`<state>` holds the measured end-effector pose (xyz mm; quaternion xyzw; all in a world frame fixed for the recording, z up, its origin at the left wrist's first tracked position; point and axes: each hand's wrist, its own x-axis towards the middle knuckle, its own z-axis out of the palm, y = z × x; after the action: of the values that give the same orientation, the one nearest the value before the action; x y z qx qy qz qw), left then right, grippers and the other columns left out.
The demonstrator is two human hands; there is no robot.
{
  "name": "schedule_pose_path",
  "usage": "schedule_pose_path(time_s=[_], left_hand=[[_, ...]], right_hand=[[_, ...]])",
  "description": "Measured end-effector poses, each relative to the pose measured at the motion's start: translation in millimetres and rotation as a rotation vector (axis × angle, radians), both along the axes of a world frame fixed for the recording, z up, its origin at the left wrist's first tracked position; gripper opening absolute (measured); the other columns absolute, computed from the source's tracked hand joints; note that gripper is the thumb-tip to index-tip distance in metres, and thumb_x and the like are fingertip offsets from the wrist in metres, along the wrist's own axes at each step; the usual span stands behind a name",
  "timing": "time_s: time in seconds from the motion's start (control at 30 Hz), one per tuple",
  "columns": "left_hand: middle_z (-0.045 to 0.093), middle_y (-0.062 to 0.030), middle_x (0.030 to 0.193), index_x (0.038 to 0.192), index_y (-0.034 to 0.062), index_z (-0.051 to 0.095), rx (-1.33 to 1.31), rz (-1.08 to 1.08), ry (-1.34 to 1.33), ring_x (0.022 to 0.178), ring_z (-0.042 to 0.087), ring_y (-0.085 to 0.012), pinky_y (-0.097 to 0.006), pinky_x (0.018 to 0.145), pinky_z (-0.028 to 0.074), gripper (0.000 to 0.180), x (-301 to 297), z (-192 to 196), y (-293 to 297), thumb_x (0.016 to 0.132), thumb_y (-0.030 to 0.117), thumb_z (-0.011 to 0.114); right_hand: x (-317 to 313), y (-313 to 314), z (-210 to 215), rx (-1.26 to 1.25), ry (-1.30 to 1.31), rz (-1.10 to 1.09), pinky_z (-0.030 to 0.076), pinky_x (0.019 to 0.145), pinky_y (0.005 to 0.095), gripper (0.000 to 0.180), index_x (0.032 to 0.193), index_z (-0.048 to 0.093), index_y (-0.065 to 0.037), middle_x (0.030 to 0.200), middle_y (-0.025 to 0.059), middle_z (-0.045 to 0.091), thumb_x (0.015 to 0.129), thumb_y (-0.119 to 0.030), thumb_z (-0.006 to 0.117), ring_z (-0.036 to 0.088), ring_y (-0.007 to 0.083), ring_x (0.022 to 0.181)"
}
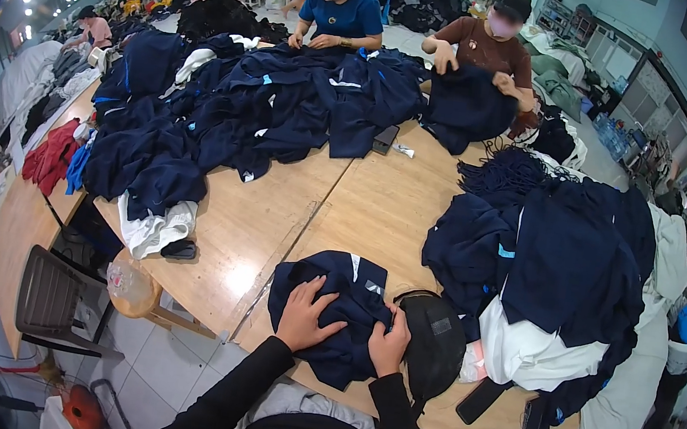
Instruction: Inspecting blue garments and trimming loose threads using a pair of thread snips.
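A navy blue garment (337, 368) lies bunched at the near edge of the wooden table in front of me, with a white strip and a small grey patch showing on its far side. My left hand (307, 317) rests on it, palm down, with fingers spread. At the garment's right edge, my right hand (389, 344) pinches the cloth between thumb and fingers. Just right of that hand sits a rounded black fabric item (433, 354), perhaps a bag or cap.
Navy garments are heaped at the right (569, 259) and along the far left (279, 112). A black phone (482, 400) lies near the front edge. Across the table, two people (340, 21) handle navy cloth. A stool (132, 296) and a chair (51, 294) stand left.
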<state>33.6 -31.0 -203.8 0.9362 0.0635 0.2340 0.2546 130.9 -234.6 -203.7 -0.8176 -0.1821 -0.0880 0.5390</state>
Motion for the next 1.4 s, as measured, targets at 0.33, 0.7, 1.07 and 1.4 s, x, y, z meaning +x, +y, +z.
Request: schedule_pose_path(time_s=[0.33, 0.7, 1.07, 1.4], left_hand=[[0.058, -0.0234, 0.156, 0.134, 0.011, 0.075, -0.006, 0.0, -0.007, 0.147, 0.054, -0.0415, -0.056, 0.125, 0.039, 0.064, 1.5, 0.2, -1.1, 0.086, 0.051, 0.089], [0.057, -0.0239, 0.157, 0.133, 0.0109, 0.075, 0.001, -0.011, -0.006, 0.147, 0.054, -0.0414, -0.056, 0.125, 0.038, 0.063, 3.0, -0.7, -0.2, 0.086, 0.051, 0.09], [0.056, -0.0242, 0.159, 0.134, 0.0107, 0.075, 0.001, -0.009, 0.022, 0.148, 0.053, -0.0422, -0.057, 0.126, 0.037, 0.063, 0.6, -1.6, -1.6, 0.086, 0.05, 0.089], [0.054, -0.0251, 0.161, 0.136, 0.0093, 0.074, 0.007, -0.009, 0.029, 0.151, 0.05, -0.0421, -0.056, 0.127, 0.035, 0.066, 4.0, -4.7, -1.2, 0.085, 0.049, 0.09]], right_hand=[[0.0, -0.3, -0.6, 0.027, 0.031, 0.011, 0.058, 0.096, 0.0432, 0.038, 0.125, 0.069, 0.002, 0.113, 0.0233, 0.074, 0.088, 0.003, 0.063, 0.074, 0.0421, 0.107], [1.0, -1.2, -3.0, 0.026, 0.047, 0.013, 0.058, 0.097, 0.0423, 0.04, 0.128, 0.068, 0.002, 0.116, 0.0222, 0.074, 0.089, 0.003, 0.065, 0.074, 0.0401, 0.107], [0.0, -2.4, -5.6, 0.019, 0.055, 0.02, 0.058, 0.101, 0.0446, 0.041, 0.13, 0.068, 0.003, 0.122, 0.025, 0.074, 0.089, 0.003, 0.065, 0.073, 0.0438, 0.115], [2.9, -1.6, -4.9, 0.036, 0.048, 0.008, 0.058, 0.1, 0.0453, 0.04, 0.129, 0.068, 0.002, 0.12, 0.0247, 0.074, 0.089, 0.003, 0.066, 0.074, 0.0445, 0.114]])
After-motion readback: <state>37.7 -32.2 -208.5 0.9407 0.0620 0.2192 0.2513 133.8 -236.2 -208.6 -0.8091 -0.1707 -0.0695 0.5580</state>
